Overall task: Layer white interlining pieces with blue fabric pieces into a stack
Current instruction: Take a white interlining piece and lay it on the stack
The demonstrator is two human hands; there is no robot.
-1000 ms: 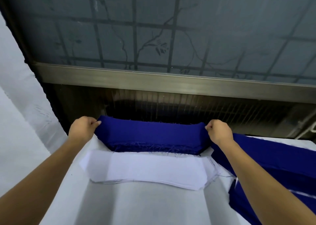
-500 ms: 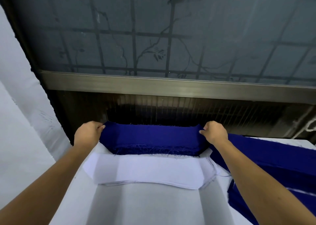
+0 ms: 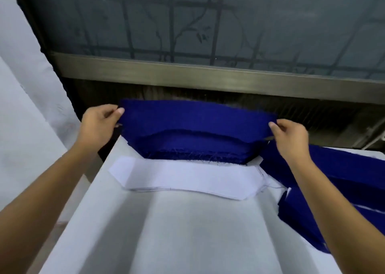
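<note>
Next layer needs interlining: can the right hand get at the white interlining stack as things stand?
Probably not yet: the right hand pinches one end of the lifted blue piece. The white interlining stack lies uncovered nearer the person, so the way looks free once it lets go.

— Where can open room be found on the counter (image 3: 187,232)?
— The near middle, between the two forearms, is open as far as the white stack (image 3: 187,177).
— What is met beyond that?
— A blue stack (image 3: 198,150) is set just behind the white stack. A blue piece (image 3: 198,117) is held stretched above it by the left hand (image 3: 98,123) and the right hand (image 3: 291,136), so the way over is closed.
— And the sides?
— The right is blocked by a blue pile (image 3: 343,169). The left is bounded by a white sheet (image 3: 25,107) past a dark gap. The far side is closed off by a metal rail (image 3: 208,75) and the window (image 3: 270,23) above it.
</note>
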